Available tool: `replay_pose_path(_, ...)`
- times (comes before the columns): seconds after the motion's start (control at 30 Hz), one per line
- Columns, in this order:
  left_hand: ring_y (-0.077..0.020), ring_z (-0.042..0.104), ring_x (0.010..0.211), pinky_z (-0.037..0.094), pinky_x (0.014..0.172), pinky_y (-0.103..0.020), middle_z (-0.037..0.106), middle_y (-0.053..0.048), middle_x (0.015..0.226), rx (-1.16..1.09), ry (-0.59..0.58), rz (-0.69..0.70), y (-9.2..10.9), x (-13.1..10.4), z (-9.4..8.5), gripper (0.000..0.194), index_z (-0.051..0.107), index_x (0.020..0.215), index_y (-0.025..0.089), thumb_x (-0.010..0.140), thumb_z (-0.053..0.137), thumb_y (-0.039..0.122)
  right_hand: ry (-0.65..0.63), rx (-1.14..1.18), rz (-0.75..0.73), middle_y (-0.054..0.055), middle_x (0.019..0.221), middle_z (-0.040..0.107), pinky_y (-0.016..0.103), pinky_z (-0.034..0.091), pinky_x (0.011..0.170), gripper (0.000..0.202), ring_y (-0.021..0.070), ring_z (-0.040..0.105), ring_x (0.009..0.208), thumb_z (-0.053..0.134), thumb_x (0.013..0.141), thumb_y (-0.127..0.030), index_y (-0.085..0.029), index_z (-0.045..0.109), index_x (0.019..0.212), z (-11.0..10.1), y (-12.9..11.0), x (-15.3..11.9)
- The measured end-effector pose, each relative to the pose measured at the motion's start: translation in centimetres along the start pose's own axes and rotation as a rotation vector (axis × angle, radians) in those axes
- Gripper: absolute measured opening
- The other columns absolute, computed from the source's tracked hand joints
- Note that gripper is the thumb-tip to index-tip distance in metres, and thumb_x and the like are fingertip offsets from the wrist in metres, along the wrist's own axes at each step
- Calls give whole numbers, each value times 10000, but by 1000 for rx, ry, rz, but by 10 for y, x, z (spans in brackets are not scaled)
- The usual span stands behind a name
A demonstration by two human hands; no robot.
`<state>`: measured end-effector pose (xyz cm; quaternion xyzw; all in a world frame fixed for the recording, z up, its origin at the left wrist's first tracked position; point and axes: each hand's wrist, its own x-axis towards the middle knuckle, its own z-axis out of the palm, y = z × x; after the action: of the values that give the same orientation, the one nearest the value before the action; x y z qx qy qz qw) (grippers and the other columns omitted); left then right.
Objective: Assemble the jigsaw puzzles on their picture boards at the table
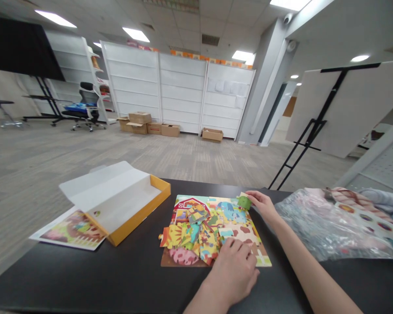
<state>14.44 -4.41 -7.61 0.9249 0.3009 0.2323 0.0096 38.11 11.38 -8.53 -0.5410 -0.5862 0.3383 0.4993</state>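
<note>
The puzzle board (pixel 167 261) lies flat on the black bench (pixel 134 285), and at its far right corner the right hand (pixel 264 207) pinches a green piece (pixel 244 202) between thumb and fingers; whether that piece touches the board, I cannot tell. The left hand (pixel 234 270) is over the board's near right part, its fingers bent and pointing down beside a cow-patterned patch (the back of the hand hides the fingertips, so I cannot tell whether they grip anything). Loose pieces (pixel 208 242) are heaped across the board's middle and left, some overlapping, one orange piece (pixel 164 237) jutting past its left edge.

To the left of the board, an open yellow box (pixel 142 226) stands with its white lid folded back, partly covering a printed picture sheet (pixel 74 231). To the right of the board lies a clear plastic bag (pixel 327 235).
</note>
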Motion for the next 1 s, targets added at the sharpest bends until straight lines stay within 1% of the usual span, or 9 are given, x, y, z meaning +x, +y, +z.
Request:
replay_pose_path(0.1, -218, 552, 993, 400, 934, -377, 645, -45, 1037, 1, -1, -1, 0, 1, -1, 254, 615, 960, 175, 980, 504, 402, -31, -60, -41, 90, 949, 765, 368, 575, 793, 430, 243, 706, 869, 739, 749, -558, -182, 746, 957, 3, 6, 1)
replay_pose_path(0.17, -218, 553, 990, 401, 927, -376, 646, -47, 1035, 0, -6, -3, 0, 1, -2, 253, 615, 960, 175, 980, 503, 401, -52, -95, -78, 98, 986, 762, 396, 580, 837, 426, 250, 710, 890, 744, 747, -533, -184, 739, 991, 6, 9, 2)
replay_pose_path(0.3, -220, 553, 987, 402, 924, -376, 643, -49, 1036, -2, -3, -5, 0, 1, -1, 248, 613, 965, 175, 977, 509, 398, -78, -66, -120, 118, 1096, 733, 415, 594, 875, 526, 259, 711, 971, 781, 723, -474, -200, 670, 1158, 11, 15, 5)
replay_pose_path(0.37, -221, 553, 986, 403, 924, -376, 642, -47, 1034, -4, -1, -5, 0, 1, -1, 250, 612, 963, 175, 978, 504, 400, -77, -55, -128, 127, 1116, 721, 423, 596, 891, 557, 263, 707, 1003, 786, 720, -460, -204, 643, 1194, 12, 18, 5)
replay_pose_path(0.53, -221, 554, 990, 406, 924, -376, 642, -48, 1038, -12, -1, -8, -1, 0, 0, 248, 612, 972, 176, 980, 501, 398, -59, -102, -124, 139, 1136, 714, 459, 594, 914, 515, 281, 696, 1049, 774, 727, -465, -201, 642, 1148, 13, 24, 4)
replay_pose_path(0.67, -224, 555, 994, 407, 924, -380, 646, -51, 1042, -15, 0, -9, 0, -1, 0, 254, 614, 972, 175, 983, 495, 399, -31, -157, -143, 136, 1128, 715, 472, 596, 913, 453, 283, 706, 1021, 763, 738, -477, -200, 661, 1082, 12, 27, 3)
replay_pose_path(0.83, -224, 553, 994, 410, 919, -381, 646, -54, 1043, -17, -13, -9, 0, 1, -2, 249, 617, 976, 177, 983, 495, 394, -50, -250, -191, 116, 1062, 730, 460, 608, 888, 366, 268, 723, 954, 732, 778, -447, -202, 671, 1043, 9, 27, 2)
replay_pose_path(1.0, -224, 551, 998, 410, 925, -381, 640, -53, 1042, -23, -28, -14, 0, 1, -3, 250, 615, 971, 176, 986, 489, 392, -72, -340, -258, 103, 1040, 722, 429, 619, 857, 281, 244, 725, 903, 691, 826, -414, -204, 673, 1012, 9, 23, -1)
